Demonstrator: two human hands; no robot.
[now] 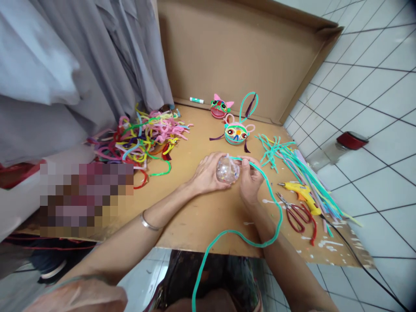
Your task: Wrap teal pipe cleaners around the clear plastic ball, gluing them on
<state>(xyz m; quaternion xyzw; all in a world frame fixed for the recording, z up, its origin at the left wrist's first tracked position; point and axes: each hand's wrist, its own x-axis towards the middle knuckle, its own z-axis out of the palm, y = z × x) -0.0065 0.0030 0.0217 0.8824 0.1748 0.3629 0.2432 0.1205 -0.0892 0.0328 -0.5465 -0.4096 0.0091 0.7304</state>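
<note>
My left hand is wrapped around a clear plastic ball with small coloured specks on it. Between the fingers of my right hand, at the ball's right side, is one end of a long teal pipe cleaner. That end lies against the top of the ball. The rest curves over my right forearm and hangs past the table's front edge. Beyond my hands sits a teal and pink animal-head ornament with looped ears and purple tassels. A similar ornament with pink pointed ears stands behind it.
Left is a tangled heap of coloured pipe cleaners. Right lie red-handled scissors, a yellow glue gun with a black cord, and straight pipe cleaners. A jar with a red lid stands by the tiled wall. Cardboard rises behind.
</note>
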